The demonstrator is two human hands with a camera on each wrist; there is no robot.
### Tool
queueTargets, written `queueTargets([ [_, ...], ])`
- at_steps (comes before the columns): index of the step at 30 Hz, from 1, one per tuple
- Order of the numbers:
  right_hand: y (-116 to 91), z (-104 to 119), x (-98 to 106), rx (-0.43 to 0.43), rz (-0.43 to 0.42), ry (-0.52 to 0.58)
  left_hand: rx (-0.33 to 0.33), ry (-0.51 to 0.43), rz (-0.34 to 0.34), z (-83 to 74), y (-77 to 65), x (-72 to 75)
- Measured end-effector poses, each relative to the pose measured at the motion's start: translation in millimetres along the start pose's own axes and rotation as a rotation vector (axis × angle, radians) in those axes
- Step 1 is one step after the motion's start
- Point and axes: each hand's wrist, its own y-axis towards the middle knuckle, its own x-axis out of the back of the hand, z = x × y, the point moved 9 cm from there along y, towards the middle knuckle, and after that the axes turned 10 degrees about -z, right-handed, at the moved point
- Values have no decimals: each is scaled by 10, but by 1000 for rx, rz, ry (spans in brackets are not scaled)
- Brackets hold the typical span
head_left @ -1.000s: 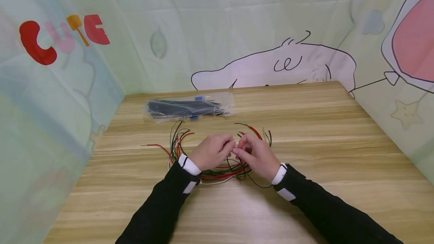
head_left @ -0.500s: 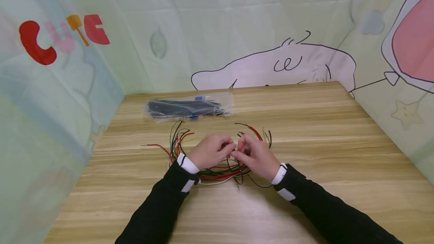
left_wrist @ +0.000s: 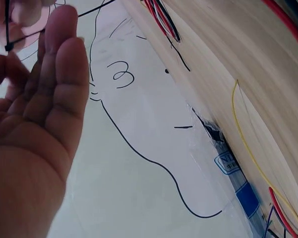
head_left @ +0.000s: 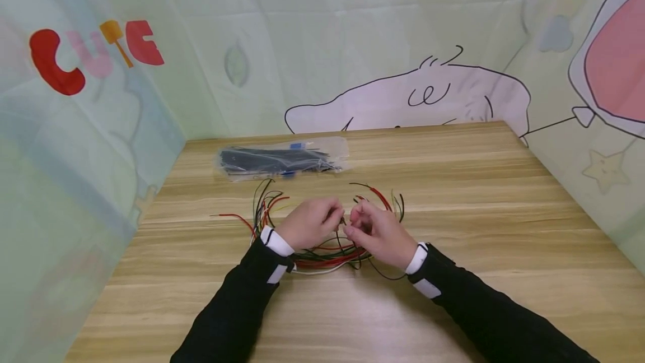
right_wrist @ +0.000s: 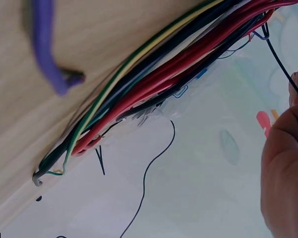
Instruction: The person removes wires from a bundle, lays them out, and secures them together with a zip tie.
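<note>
In the head view a bundle of coloured wires lies curved on the table under both hands. A thin black cable tie loops up from it to the fingertips. My left hand pinches the tie near its small square head, which shows in the left wrist view beside the fingertips of the left hand. Facing it, my right hand has its thumb and forefinger curled at the strap. The right wrist view shows the strap running from the wires to the fingertips of the right hand.
A clear plastic bag of black cable ties lies towards the back of the wooden table. Loose wire ends fan out on both sides of the hands, one red wire reaching far left. Printed cloth hangs behind and beside the table.
My left hand has shifted slightly left, and the gap between the two hands' fingertips has widened. More of the black tie shows between them. The bag stays put.
</note>
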Motion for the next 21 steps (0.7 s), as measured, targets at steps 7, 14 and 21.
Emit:
queueTargets([
  [7, -10, -46, -76, -43, 114, -49, -15, -6, -80, 12, 18, 43],
  [14, -8, -30, -76, -53, 125, -65, -3, -56, -73, -10, 18, 48],
  [21, -8, -18, -64, -52, 112, -65, 1, -123, -88, -25, 17, 53],
])
